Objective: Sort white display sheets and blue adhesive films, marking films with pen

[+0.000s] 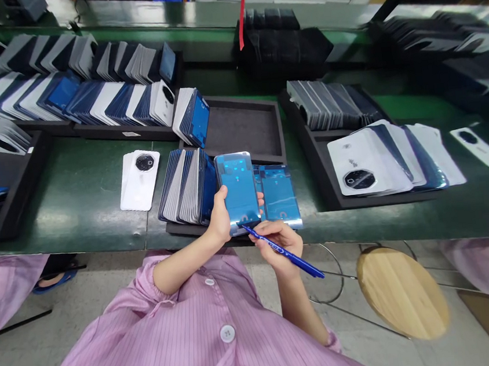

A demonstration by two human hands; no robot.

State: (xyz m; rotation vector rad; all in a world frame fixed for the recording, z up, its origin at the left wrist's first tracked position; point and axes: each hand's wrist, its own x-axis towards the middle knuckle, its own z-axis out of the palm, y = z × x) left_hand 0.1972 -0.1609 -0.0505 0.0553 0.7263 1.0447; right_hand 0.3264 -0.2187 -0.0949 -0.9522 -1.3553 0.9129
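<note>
My left hand point(219, 217) grips a phone back cover point(237, 186) with its blue-filmed inner side facing up, held just above the bench's front edge. My right hand point(279, 243) pinches a blue pen point(284, 251) whose tip touches the cover's lower edge. To the left of the cover, a row of back covers point(186, 186) stands on edge in a black tray. Two more blue-filmed covers point(278, 194) lie flat just right of the held one.
A white cover point(139, 179) lies camera-side up on the green bench point(79, 194). Black trays of covers fill the back left point(64, 91) and the right point(381, 157). An empty tray section point(243, 128) sits behind. A wooden stool point(402, 291) stands lower right.
</note>
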